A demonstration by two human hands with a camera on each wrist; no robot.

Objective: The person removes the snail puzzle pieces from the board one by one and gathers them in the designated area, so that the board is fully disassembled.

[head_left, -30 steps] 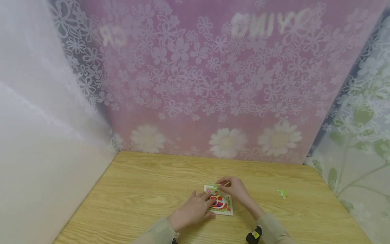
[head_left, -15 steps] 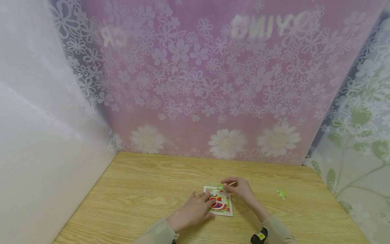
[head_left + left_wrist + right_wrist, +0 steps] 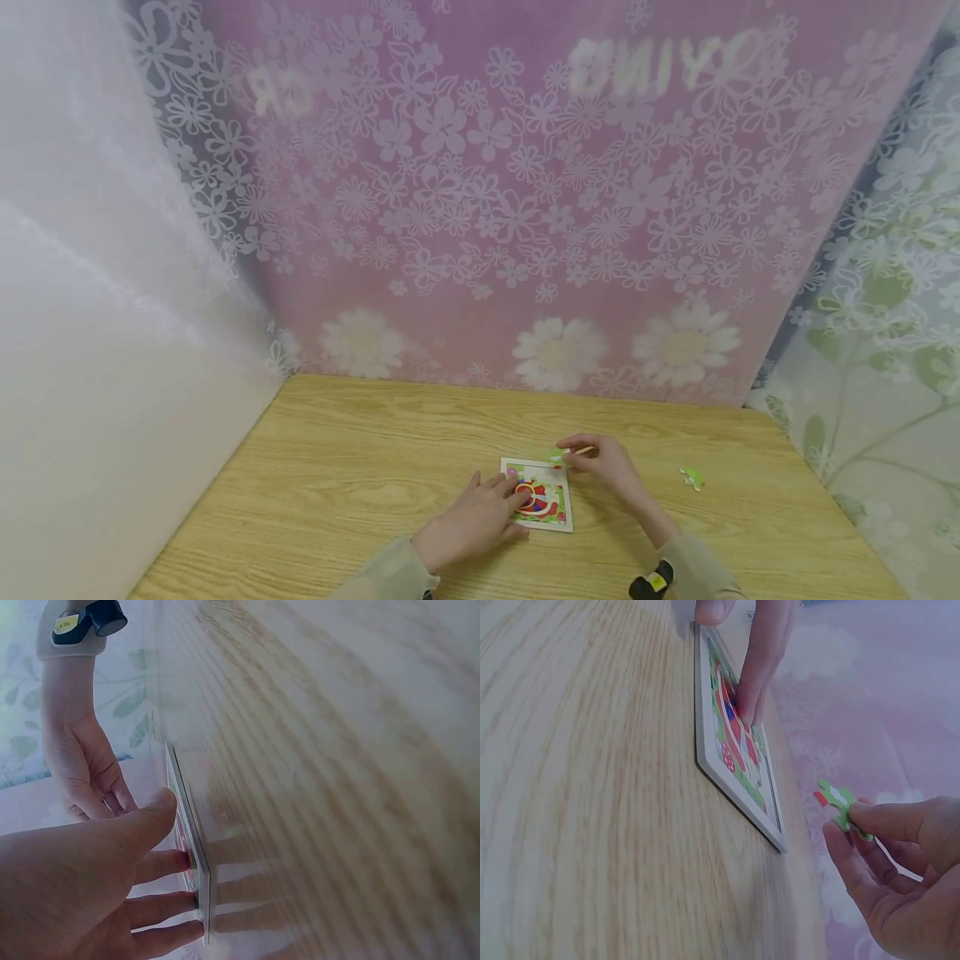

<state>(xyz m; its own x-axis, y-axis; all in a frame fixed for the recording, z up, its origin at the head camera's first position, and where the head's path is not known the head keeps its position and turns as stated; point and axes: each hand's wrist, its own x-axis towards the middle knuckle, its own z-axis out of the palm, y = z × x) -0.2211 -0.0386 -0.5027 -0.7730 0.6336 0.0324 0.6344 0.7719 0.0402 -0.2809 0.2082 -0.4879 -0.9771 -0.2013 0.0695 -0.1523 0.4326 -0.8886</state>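
A small jigsaw puzzle [image 3: 553, 515] in a white frame lies on the table, its picture red, blue and green, with a pale gap toward its far side. My left hand [image 3: 480, 512] rests on the puzzle's left part, its fingers extended over the picture. Between thumb and fingers, my right hand [image 3: 609, 468] pinches a green puzzle piece [image 3: 838, 801] with a red and a white patch. That piece is held just above the frame's far right corner, apart from the board in the right wrist view.
Another green-and-white puzzle piece [image 3: 692, 478] lies on the wooden table [image 3: 360, 467], to the right of my right hand. A pink flowered curtain [image 3: 480, 250] hangs behind the table's far edge, with pale sheeting on both sides.
My right hand has moved right along the frame's far edge, carrying the green puzzle piece from above the gap to the far right corner. The left hand has stayed in place.
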